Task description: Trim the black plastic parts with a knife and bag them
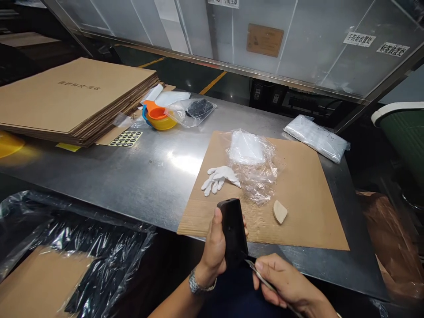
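Observation:
My left hand [215, 245], with a metal watch at the wrist, is wrapped round a black box-shaped part [233, 227] at the table's near edge. In my right hand [281, 278] is a slim metal tool [265, 280], its tip at the lower right corner of the black part. Beyond them a cardboard sheet [304, 198] lies on the metal table. On it rest a white glove [220, 178], a clear plastic bag [260, 181] around a white stack [245, 148], and a beige wedge-shaped piece [280, 212].
Stacked cardboard [76, 97] fills the back left of the table [149, 176]. Near it are orange and yellow cups [162, 119], a bagged black item [199, 108] and a sticker sheet [126, 138]. A plastic-wrapped pack [316, 138] lies back right; a lined box [43, 282] stands lower left.

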Demonstrator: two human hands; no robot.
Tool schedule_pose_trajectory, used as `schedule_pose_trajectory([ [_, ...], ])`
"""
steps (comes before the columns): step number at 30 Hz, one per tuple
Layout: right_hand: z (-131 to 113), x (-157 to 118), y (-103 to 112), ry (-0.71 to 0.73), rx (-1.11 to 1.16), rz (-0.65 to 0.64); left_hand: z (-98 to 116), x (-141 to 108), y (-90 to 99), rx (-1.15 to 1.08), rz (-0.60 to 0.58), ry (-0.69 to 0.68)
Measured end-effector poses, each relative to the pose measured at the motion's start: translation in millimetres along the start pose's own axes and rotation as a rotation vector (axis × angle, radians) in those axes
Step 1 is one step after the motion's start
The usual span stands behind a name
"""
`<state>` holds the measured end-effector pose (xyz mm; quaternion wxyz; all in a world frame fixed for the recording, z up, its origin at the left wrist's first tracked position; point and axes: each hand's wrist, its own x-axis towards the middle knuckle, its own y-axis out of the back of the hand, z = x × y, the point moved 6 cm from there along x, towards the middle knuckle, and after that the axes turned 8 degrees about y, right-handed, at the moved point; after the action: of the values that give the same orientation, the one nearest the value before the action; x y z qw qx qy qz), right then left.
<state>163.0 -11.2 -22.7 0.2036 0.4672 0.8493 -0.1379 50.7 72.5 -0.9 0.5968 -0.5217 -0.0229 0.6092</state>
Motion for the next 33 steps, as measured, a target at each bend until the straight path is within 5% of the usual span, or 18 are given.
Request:
schedule_pose_trajectory([
  [2, 9.0, 1.2, -7.5, -0.023, 0.340, -0.085, -0.7, 1.9, -5.0, -0.020, -0.085, 0.067],
  [4, 13.2, 0.2, 6.0, 0.031, 0.392, 0.010, -2.0, 5.1, -5.7, -0.060, -0.114, 0.133],
  [6, 15.4, -5.9, 40.2, 0.091, 0.168, 0.258, -5.2, 8.5, -5.4, -0.086, -0.127, 0.209],
  [9, 12.3, -25.7, 102.3, 0.106, -0.471, 0.695, -12.0, 11.9, -5.0, -0.100, -0.124, 0.306],
  [12, 20.3, -35.3, 138.8, 0.048, -0.782, 0.899, -18.5, 12.6, -5.0, -0.092, -0.110, 0.351],
  [15, 28.2, -35.6, 148.6, 0.035, -0.935, 1.031, -23.2, 11.7, -5.0, -0.080, -0.104, 0.371],
  [19, 14.0, -34.3, 121.6, 0.160, -1.067, 1.106, -25.4, 10.9, -3.1, -0.095, -0.084, 0.383],
  [23, -28.2, -29.8, 48.5, 0.740, -1.008, 0.772, -26.7, 10.6, -0.7, -0.130, -0.021, 0.374],
  [25, -43.1, -28.9, 16.7, 0.910, -1.006, 0.642, -28.2, 10.2, -1.1, -0.130, -0.001, 0.371],
  [31, -59.6, -33.4, -16.4, 1.173, -1.154, 0.829, -29.4, 12.0, -0.5, -0.173, 0.015, 0.351],
  [33, -61.0, -33.5, -19.6, 1.210, -1.142, 0.764, -28.0, 13.2, 0.6, -0.177, -0.003, 0.355],
])
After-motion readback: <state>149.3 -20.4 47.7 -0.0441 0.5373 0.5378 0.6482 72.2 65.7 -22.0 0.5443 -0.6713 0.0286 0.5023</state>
